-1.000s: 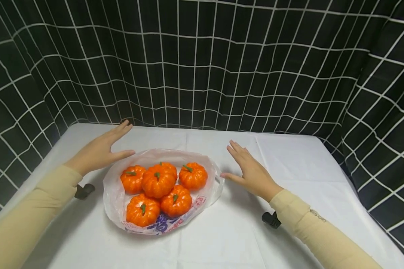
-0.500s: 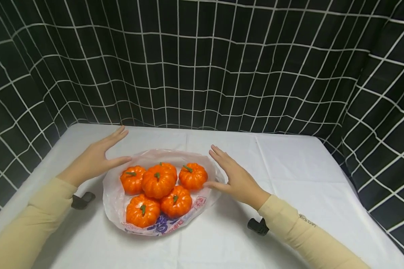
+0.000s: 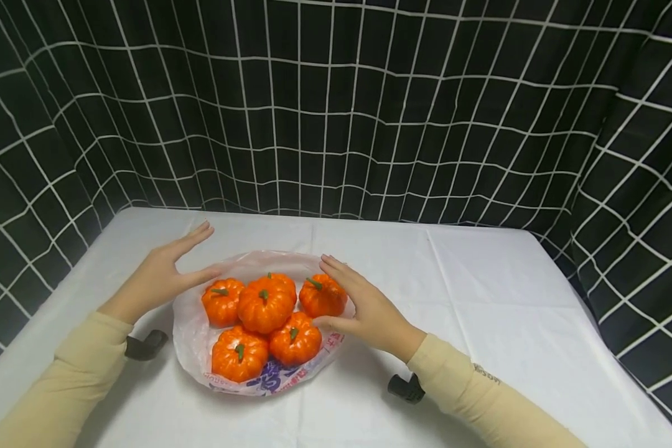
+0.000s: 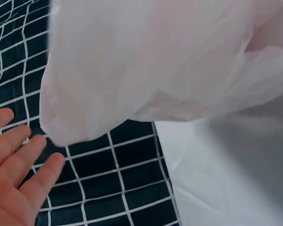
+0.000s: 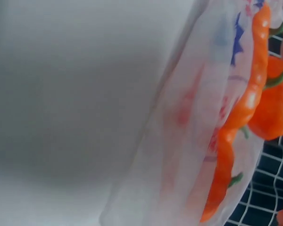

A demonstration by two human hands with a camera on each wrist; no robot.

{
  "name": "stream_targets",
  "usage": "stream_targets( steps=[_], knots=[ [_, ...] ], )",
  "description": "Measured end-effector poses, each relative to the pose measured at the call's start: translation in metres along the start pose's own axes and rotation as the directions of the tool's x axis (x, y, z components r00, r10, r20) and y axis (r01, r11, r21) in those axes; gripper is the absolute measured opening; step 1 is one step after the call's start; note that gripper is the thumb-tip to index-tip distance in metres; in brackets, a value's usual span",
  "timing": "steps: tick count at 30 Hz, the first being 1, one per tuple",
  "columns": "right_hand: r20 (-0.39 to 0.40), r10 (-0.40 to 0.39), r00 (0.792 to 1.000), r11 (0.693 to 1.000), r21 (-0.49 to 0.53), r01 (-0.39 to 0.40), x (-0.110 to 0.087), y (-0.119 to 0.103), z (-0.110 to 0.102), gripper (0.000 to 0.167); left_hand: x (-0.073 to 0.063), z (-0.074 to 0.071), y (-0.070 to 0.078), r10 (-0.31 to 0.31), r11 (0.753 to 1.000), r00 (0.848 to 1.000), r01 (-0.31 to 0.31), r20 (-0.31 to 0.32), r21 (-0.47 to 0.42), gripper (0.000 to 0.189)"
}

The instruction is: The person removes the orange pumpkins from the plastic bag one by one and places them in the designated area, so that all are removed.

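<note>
Several small orange pumpkins with green stems lie in a thin whitish plastic bag [image 3: 190, 351] with red and purple print, its mouth spread wide. One pumpkin [image 3: 265, 303] sits on top of the others in the middle. My left hand [image 3: 158, 279] is spread at the bag's left rim, thumb over the edge; the left wrist view has its straight fingers [image 4: 32, 165] beside the bag's wall. Over the right side, my right hand [image 3: 372, 314] reaches with extended fingers, overlapping the rightmost pumpkin [image 3: 319, 298], its thumb by the front-right pumpkin [image 3: 295, 341]. Neither hand grips anything.
The bag stands left of centre on a table covered with a white cloth [image 3: 481, 292]. Black curtains [image 3: 325, 112] with a white grid surround the back and sides. A dark wrist camera [image 3: 407, 389] hangs beneath the right sleeve, another [image 3: 147, 345] beneath the left.
My right hand has moved left, from beside the bag to over its right side. The left hand has shifted only slightly, and the bag and pumpkins stay in place.
</note>
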State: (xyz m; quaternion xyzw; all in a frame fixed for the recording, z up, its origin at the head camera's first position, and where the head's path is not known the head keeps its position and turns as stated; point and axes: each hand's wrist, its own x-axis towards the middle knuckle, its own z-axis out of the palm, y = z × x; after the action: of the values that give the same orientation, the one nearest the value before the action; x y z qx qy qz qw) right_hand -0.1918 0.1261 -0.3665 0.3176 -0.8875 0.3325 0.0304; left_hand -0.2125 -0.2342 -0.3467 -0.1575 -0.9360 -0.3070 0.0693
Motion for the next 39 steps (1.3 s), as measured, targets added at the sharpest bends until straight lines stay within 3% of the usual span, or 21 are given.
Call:
stream_targets(
  steps=[5,13,22,29,39],
  knots=[
    [-0.009,-0.006,1.0,0.998,0.062,0.007,0.006,-0.009,0.009,0.093,-0.005,0.003,-0.002,-0.034,0.999,0.999,0.033,-0.036,-0.029,0.073],
    [-0.024,-0.032,0.999,0.994,0.099,0.034,0.011,-0.02,0.02,0.089,-0.01,0.009,-0.006,-0.131,0.99,0.991,0.132,0.007,-0.05,0.069],
    [0.004,0.003,1.0,0.991,0.131,-0.003,0.014,-0.027,0.032,0.089,-0.018,0.015,-0.004,-0.117,0.987,0.992,0.111,-0.046,-0.115,0.062],
    [0.009,-0.011,1.0,0.99,0.142,0.009,0.017,-0.032,0.037,0.089,-0.023,0.017,0.001,-0.151,0.979,0.985,0.138,-0.08,-0.151,0.058],
    [0.004,0.021,1.0,0.989,0.143,-0.021,0.024,-0.036,0.044,0.088,-0.021,0.027,-0.004,-0.183,0.969,0.977,0.161,-0.107,-0.188,0.054]
  ],
)
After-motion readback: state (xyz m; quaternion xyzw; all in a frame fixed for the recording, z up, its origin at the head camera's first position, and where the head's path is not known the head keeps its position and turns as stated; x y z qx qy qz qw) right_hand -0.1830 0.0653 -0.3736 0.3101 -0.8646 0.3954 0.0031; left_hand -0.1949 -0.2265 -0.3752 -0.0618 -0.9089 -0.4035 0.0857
